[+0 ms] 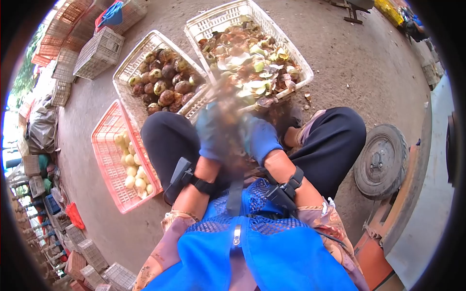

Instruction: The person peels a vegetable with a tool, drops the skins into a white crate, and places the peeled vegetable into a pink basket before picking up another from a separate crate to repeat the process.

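My left hand (209, 136) and my right hand (262, 138), both in blue gloves, are close together between my knees. A smeared dark patch covers the middle of the view, so their fingers and anything in them are hidden. Just beyond them stands a white crate (297, 58) heaped with green, white and brown peelings (259, 63). To its left, another white crate (127, 99) holds several round brown-and-green fruits (166, 97). Beside my left knee sits a pink crate (108, 169) with pale, peeled-looking round fruits (140, 182) inside.
A wheel with a black tyre (381, 161) stands at the right, near an orange-and-grey metal frame (383, 237). Stacked crates (99, 52) rise at the upper left, and more crates (92, 254) lie at the lower left. Small scraps dot the concrete floor (349, 63).
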`<state>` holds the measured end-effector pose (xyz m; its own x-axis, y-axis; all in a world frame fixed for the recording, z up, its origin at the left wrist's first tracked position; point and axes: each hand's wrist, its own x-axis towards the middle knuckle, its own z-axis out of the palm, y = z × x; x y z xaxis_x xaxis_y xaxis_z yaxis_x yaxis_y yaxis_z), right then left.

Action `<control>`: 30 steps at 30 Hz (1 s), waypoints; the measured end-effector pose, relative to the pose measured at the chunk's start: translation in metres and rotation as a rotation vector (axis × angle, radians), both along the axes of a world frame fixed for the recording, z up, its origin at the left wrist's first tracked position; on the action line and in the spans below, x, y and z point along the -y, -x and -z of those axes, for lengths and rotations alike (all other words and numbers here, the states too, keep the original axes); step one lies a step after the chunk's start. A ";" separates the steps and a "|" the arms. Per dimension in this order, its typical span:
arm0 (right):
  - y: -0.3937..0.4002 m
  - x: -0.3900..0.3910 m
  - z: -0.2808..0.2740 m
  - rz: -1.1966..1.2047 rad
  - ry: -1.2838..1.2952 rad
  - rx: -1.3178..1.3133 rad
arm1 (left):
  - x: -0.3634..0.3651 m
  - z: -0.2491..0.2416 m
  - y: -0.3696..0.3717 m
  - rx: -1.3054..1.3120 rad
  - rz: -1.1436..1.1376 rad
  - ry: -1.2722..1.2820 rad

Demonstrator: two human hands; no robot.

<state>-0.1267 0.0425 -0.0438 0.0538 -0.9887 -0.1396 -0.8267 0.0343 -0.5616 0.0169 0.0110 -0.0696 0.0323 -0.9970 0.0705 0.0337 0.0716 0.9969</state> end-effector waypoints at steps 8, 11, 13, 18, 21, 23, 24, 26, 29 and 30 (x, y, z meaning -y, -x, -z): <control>0.023 0.005 -0.003 -0.054 -0.035 0.329 | 0.000 -0.007 0.003 -0.912 0.202 -0.479; 0.024 -0.004 0.004 -0.022 0.209 0.443 | 0.000 -0.020 0.008 -1.044 0.206 -0.461; 0.018 -0.012 -0.004 -0.010 0.368 0.489 | 0.002 0.004 0.000 -0.349 0.067 -0.226; -0.003 -0.014 -0.017 -0.013 0.124 0.233 | 0.009 0.047 -0.016 0.517 -0.131 0.337; -0.008 -0.015 -0.023 -0.039 0.092 0.143 | 0.006 0.023 -0.008 0.712 -0.154 0.372; -0.012 -0.014 -0.026 -0.038 0.066 0.096 | 0.004 0.007 0.002 0.731 -0.157 0.413; -0.014 -0.011 -0.026 -0.033 0.019 0.034 | 0.004 0.004 0.005 0.750 -0.167 0.457; -0.015 -0.006 -0.025 -0.023 -0.031 -0.024 | 0.006 0.022 -0.003 0.280 -0.092 0.145; -0.009 0.013 -0.015 -0.089 -0.084 -0.141 | 0.006 0.030 -0.003 0.172 -0.059 0.086; 0.000 0.022 -0.007 -0.058 -0.147 -0.102 | 0.006 0.027 -0.001 0.534 -0.103 0.339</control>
<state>-0.1264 0.0210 -0.0366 0.0883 -0.9529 -0.2900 -0.8822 0.0604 -0.4671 0.0181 0.0047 -0.0965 -0.0003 -0.9101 0.4144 -0.4851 0.3625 0.7958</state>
